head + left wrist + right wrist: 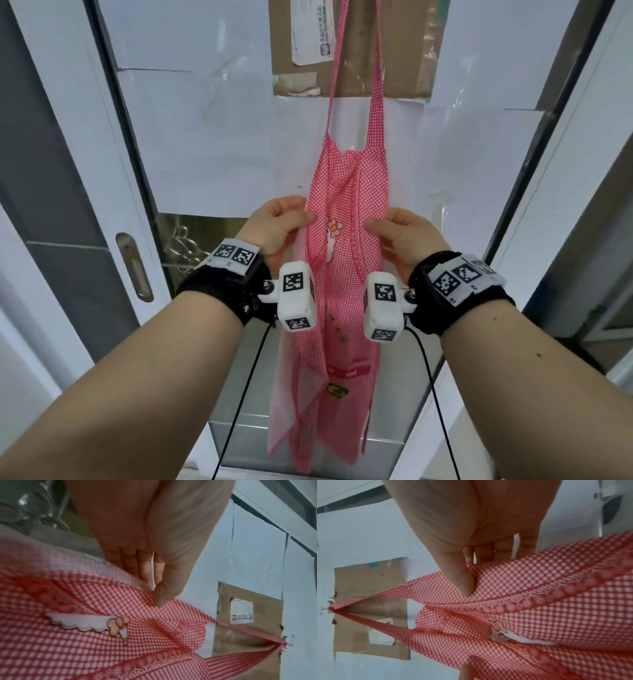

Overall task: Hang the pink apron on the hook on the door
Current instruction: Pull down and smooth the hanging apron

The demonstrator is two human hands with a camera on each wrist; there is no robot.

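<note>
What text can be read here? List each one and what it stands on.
Nothing can be read in full.
Shipping label on the cardboard: printed lines and a code, too small and blurred.
Wrist tags: square coded patterns with tiny marks below, too small to read.
Apron: a cartoon print, plus red and yellow patches low down with marks too blurred to read.

Pink gingham apron [346,246] w/ cartoon print, neck loop on door [219,113] hook [327,608], body hanging bunched.
</note>
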